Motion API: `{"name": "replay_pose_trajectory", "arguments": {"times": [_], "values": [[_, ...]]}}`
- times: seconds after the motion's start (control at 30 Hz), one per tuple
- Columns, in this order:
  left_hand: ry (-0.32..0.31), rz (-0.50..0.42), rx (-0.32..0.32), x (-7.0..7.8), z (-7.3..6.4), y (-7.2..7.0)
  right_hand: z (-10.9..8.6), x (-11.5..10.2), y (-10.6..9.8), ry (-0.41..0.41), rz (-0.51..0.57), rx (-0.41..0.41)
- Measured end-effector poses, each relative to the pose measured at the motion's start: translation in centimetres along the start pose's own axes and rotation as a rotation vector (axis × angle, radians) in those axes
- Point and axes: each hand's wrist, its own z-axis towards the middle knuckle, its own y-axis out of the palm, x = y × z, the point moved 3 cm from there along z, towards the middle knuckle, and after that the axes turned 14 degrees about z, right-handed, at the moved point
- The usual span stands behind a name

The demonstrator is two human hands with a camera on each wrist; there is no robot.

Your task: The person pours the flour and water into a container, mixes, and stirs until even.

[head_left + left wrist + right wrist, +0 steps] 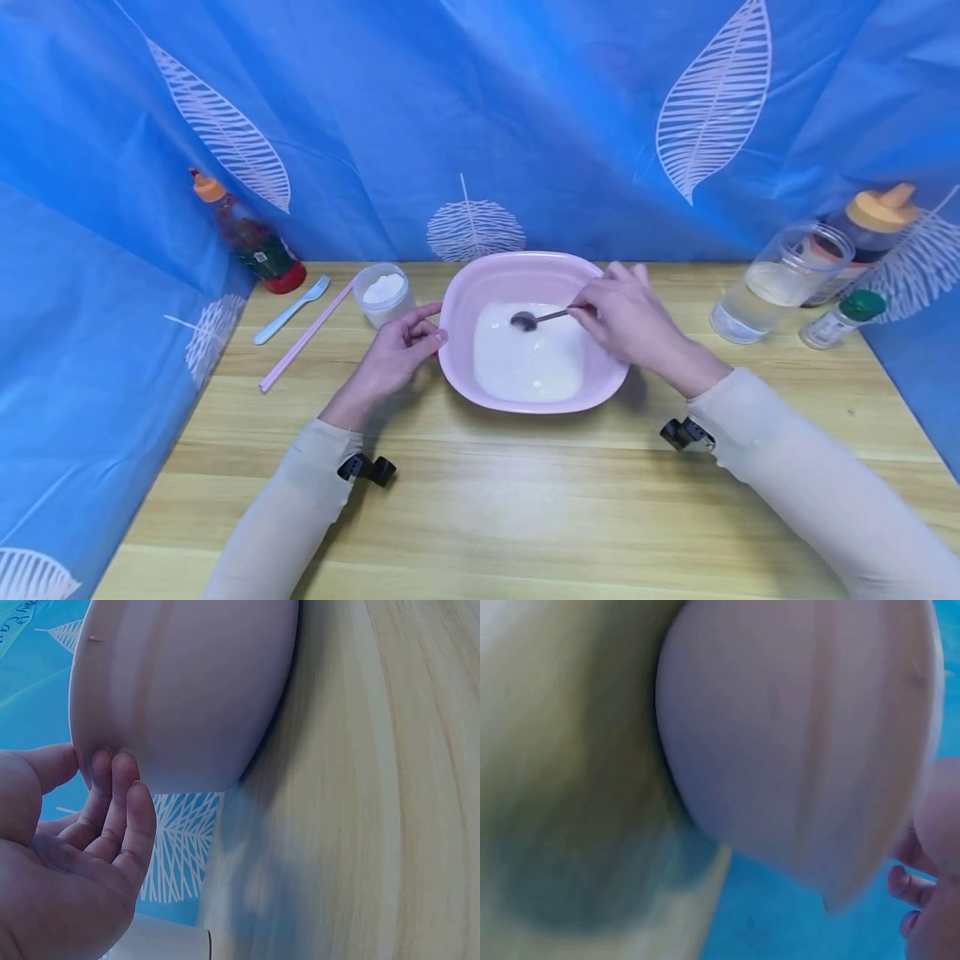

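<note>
A pink plastic basin (502,279) stands on the wooden table with a layer of white powder or liquid (525,367) in it; I cannot tell which. My left hand (393,350) pinches the basin's left rim. In the left wrist view, the thumb of that hand (82,847) lies at the rim and fingertips touch the outer wall of the basin (202,690). Over the basin's right side, my right hand (626,317) holds a metal spoon (523,322) by its handle, its bowl at the white contents. The right wrist view hides the spoon behind the basin (772,735).
Left of the basin are a cup of white powder (384,292), pink chopsticks (307,337), a light-blue fork (292,310) and a red-based sauce bottle (258,242). Right are a clear cup of liquid (757,300), a green-capped shaker (836,325) and a dark bottle with an orange cap (881,210).
</note>
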Motion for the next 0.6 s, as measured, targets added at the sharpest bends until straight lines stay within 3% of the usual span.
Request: {"name": "replay_pose_trajectory", "arguments": {"times": [0.13, 0.27, 0.43, 0.6], "values": [[-0.002, 0.004, 0.001, 0.0, -0.1, -0.1, -0.8, 0.8, -2.1, -0.053, -0.046, -0.011], [-0.008, 0.000, 0.005, 0.0, -0.2, -0.2, -1.4, 0.9, -3.0, -0.093, 0.056, -0.108], [0.004, -0.006, -0.001, 0.0, -0.2, -0.1, -1.2, 0.2, -0.7, -0.048, 0.189, -0.195], [0.013, 0.001, -0.007, -0.1, -0.2, 0.0, -0.2, -0.1, 1.0, 0.017, 0.136, -0.099]]}}
